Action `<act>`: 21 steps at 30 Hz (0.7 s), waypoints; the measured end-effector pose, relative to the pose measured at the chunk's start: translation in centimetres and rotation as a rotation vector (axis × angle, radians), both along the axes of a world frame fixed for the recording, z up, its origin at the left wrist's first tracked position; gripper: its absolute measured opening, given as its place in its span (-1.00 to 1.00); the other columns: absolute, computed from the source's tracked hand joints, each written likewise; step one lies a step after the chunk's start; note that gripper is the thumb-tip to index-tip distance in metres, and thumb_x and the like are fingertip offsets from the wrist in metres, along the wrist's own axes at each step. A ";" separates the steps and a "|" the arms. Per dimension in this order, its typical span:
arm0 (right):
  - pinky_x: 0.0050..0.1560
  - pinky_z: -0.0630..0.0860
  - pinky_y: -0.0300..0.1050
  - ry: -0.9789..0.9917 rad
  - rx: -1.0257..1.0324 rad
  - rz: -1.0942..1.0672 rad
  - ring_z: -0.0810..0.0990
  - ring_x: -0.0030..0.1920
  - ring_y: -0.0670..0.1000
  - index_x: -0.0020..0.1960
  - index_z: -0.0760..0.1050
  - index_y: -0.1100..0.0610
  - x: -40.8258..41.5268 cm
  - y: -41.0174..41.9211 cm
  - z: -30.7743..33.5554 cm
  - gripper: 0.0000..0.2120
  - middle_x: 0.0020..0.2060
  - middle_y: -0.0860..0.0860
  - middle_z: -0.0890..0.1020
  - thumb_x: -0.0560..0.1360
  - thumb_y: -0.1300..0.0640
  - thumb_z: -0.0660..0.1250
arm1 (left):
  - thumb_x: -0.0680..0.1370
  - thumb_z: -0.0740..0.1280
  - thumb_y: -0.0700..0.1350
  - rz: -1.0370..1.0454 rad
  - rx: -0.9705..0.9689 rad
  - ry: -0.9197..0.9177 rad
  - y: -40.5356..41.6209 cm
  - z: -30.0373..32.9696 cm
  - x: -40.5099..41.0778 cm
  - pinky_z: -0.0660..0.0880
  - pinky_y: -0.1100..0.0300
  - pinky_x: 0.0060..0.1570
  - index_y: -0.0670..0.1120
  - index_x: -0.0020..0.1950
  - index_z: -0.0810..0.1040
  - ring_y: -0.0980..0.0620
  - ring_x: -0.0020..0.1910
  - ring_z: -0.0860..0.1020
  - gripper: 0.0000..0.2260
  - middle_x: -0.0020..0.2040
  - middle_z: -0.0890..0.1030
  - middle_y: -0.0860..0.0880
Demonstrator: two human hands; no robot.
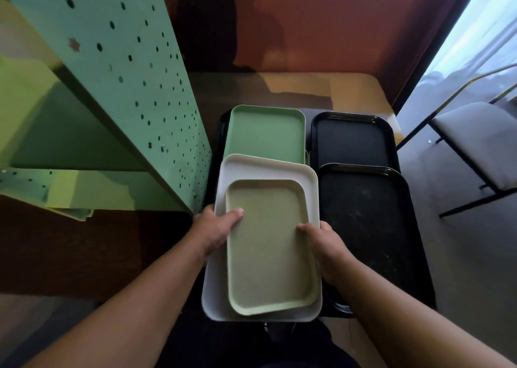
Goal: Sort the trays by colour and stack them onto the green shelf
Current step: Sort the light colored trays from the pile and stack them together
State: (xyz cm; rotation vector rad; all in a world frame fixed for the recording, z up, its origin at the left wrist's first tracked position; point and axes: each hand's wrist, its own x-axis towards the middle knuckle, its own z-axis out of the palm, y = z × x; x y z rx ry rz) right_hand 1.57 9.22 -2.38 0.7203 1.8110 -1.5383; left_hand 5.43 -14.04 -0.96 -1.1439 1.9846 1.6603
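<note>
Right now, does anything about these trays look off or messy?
The nearer black tray is dusted with pale specks and smears, while the farther one looks clean. The white tray sits slightly askew under the pale green tray both hands grip.

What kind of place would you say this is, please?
Probably a canteen or café tray-return corner: stacked serving trays, black and pale green, a green perforated shelf beside them, and a dining chair.

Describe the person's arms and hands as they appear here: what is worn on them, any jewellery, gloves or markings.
Both forearms are bare from the bottom edge of the picture to the wrists, with no sleeve in view. The left hand and the right hand wear no gloves. No ring, watch, bracelet or marking shows on either. Fingernails look short and unpainted where visible.
</note>
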 end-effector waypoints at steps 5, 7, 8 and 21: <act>-0.06 0.66 0.10 -0.010 -0.020 -0.044 0.68 0.04 0.22 0.32 0.42 0.19 -0.6 -0.1 0.4 -0.63 0.11 0.22 0.64 0.57 0.11 0.37 | 0.20 0.40 0.44 -0.034 -0.069 -0.033 -1.0 -2.3 -0.3 0.54 -0.20 0.29 0.04 0.48 0.42 -0.20 0.27 0.59 -0.08 0.42 0.52 -0.13; -0.06 0.65 0.10 -0.017 -0.036 -0.056 0.67 0.04 0.22 0.30 0.43 0.20 -0.4 0.1 0.7 -0.68 0.10 0.23 0.64 0.59 0.14 0.35 | 0.20 0.33 0.45 -0.067 -0.120 -0.052 -0.7 -1.8 -0.3 0.51 -0.22 0.31 0.09 0.51 0.40 -0.22 0.33 0.55 -0.08 0.46 0.45 -0.13; -0.04 0.65 0.11 -0.021 -0.052 -0.068 0.67 0.02 0.23 0.29 0.44 0.20 -0.3 0.2 0.9 -0.71 0.09 0.25 0.65 0.59 0.16 0.34 | 0.21 0.29 0.45 -0.085 -0.141 -0.059 0.0 0.5 -0.1 0.48 -0.22 0.34 0.10 0.54 0.38 -0.23 0.36 0.51 -0.08 0.48 0.41 -0.14; 0.07 0.64 0.25 -0.003 -0.070 -0.197 0.66 0.08 0.25 0.37 0.36 0.15 -4.8 3.8 2.2 -0.60 0.14 0.23 0.62 0.60 0.11 0.38 | 0.48 0.39 0.04 -0.205 -0.052 0.030 3.8 5.1 -5.6 0.45 -0.15 0.41 0.23 0.64 0.05 -0.20 0.37 0.52 -0.19 0.52 0.42 -0.10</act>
